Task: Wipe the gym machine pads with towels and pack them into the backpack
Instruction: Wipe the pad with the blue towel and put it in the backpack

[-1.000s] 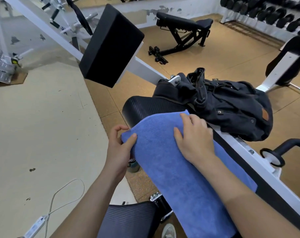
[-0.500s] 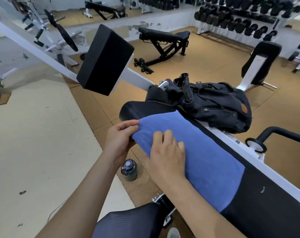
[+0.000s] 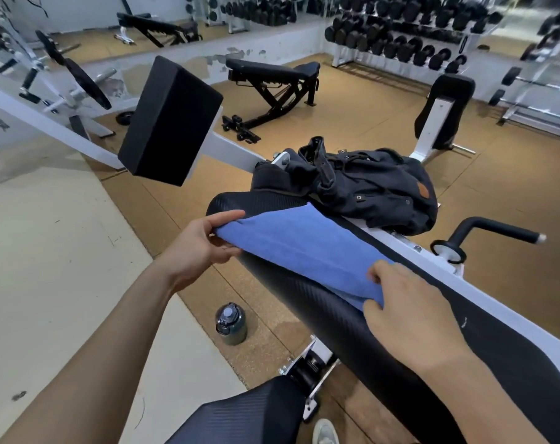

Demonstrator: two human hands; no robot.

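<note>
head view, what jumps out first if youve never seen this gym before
The blue towel draped over the long black machine pad, with the left hand pinching its far corner and the right hand gripping its near end. Just beyond lies a dark backpack, and a square black pad juts out upper left.

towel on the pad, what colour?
Blue, plain, no pattern: the towel draped over the black pad. Head view, the only one.

A blue towel (image 3: 304, 251) is lying across the black pad (image 3: 320, 315). The left hand (image 3: 201, 245) is pinching its far corner; the right hand (image 3: 410, 312) is gripping its near end. A backpack (image 3: 378, 187) is sitting beyond, a bottle (image 3: 230, 323) standing on the floor.
</note>
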